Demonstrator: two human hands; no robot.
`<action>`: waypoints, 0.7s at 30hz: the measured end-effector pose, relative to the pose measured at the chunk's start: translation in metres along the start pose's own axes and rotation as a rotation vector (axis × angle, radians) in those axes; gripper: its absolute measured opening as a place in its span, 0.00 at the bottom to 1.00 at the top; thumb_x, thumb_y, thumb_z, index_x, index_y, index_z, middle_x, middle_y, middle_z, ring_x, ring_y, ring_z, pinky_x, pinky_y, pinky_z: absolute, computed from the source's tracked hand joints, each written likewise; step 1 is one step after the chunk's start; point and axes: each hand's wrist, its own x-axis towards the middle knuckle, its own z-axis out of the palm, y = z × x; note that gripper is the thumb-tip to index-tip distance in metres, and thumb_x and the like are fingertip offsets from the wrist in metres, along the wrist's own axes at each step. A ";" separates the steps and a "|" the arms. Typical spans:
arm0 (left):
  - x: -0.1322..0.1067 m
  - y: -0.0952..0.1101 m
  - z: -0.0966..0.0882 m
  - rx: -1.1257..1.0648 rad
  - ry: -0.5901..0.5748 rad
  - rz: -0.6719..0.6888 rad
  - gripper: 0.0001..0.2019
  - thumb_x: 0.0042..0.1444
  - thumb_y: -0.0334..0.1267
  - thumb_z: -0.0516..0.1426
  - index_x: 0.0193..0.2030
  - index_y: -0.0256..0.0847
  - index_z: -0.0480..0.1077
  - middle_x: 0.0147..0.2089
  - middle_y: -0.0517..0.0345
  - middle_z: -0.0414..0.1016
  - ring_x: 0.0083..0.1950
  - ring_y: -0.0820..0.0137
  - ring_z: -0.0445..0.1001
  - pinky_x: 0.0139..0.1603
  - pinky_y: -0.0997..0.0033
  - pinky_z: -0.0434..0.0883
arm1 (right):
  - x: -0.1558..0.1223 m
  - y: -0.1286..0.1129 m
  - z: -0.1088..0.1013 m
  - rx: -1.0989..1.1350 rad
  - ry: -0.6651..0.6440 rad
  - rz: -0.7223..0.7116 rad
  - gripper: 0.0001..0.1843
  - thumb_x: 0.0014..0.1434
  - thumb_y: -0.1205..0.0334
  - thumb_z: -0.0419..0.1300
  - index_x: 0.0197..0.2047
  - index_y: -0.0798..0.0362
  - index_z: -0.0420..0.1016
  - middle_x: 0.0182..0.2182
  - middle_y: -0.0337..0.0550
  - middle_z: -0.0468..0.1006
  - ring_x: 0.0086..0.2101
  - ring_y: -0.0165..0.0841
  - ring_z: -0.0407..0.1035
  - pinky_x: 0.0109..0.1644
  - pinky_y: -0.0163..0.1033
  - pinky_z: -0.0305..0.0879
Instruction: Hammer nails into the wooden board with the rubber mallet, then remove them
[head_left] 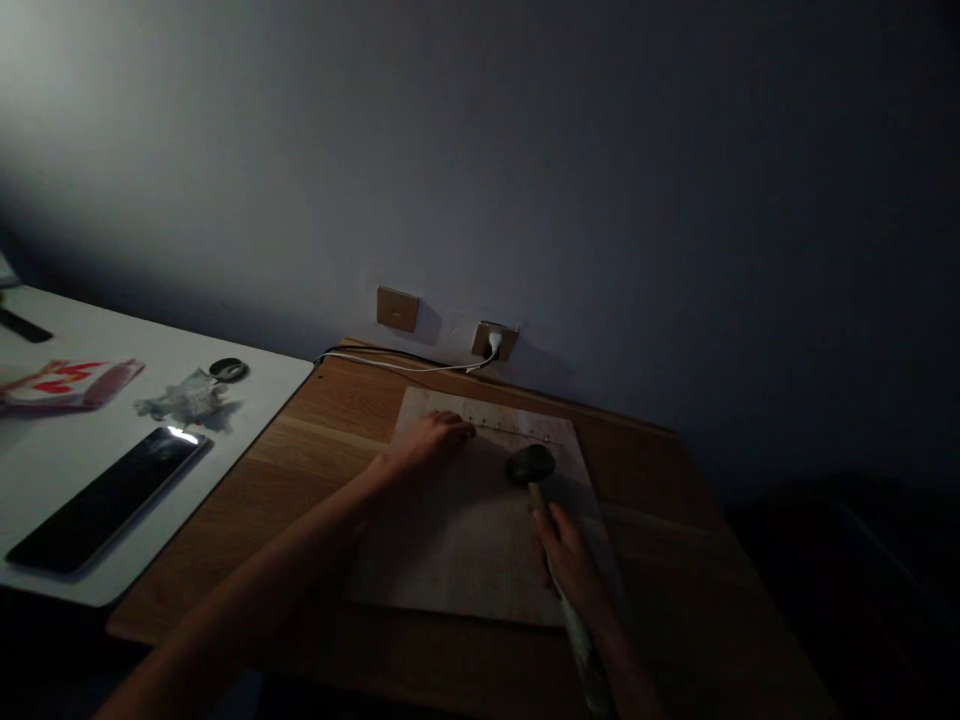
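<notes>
Nearest me, my right hand (571, 560) is clamped around the pale handle of a hammer (531, 465) with a dark, rounded head. The head rests on a pale, flat rectangular plywood board (465, 560) just beyond my knuckles. The board lies on a brown wooden table (330, 440). Further out, my left hand (431, 440) rests on the board with its fingers curled toward a row of small metal nails (517, 430) along the far edge. In this dim light I cannot tell whether they pinch one. My hands are apart, with the hammer head between them. To the left stands a white table (45, 480) with a black flat phone (112, 497), a crumpled clear wrapper (187, 400) and a red-and-white packet (71, 383). Farthest, a white plug sits in a tan wall socket (495, 341).
</notes>
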 end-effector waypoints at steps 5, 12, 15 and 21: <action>-0.004 -0.042 -0.009 -0.067 0.137 -0.207 0.11 0.59 0.30 0.56 0.45 0.39 0.78 0.40 0.53 0.82 0.39 0.68 0.78 0.41 0.73 0.73 | 0.000 0.000 0.001 0.042 -0.007 0.023 0.34 0.54 0.30 0.55 0.50 0.51 0.68 0.16 0.26 0.63 0.11 0.25 0.55 0.12 0.29 0.46; 0.002 -0.046 -0.008 -0.110 0.148 -0.169 0.12 0.53 0.27 0.56 0.41 0.40 0.79 0.40 0.54 0.81 0.43 0.66 0.77 0.47 0.71 0.72 | -0.001 -0.001 0.001 0.019 -0.010 0.019 0.32 0.56 0.32 0.56 0.50 0.50 0.69 0.16 0.26 0.62 0.11 0.25 0.55 0.12 0.29 0.46; 0.002 -0.047 -0.008 -0.121 0.149 -0.167 0.11 0.54 0.28 0.56 0.40 0.39 0.79 0.39 0.54 0.81 0.41 0.67 0.77 0.47 0.70 0.73 | -0.002 -0.001 0.001 0.014 -0.002 0.020 0.31 0.56 0.32 0.56 0.49 0.49 0.69 0.16 0.26 0.62 0.11 0.26 0.55 0.12 0.29 0.46; 0.002 -0.052 -0.004 -0.151 0.154 -0.157 0.08 0.54 0.31 0.58 0.38 0.40 0.79 0.38 0.53 0.81 0.43 0.65 0.77 0.49 0.68 0.73 | 0.004 -0.015 0.010 -0.002 -0.028 -0.033 0.28 0.55 0.33 0.56 0.43 0.50 0.69 0.17 0.26 0.62 0.12 0.25 0.55 0.12 0.29 0.48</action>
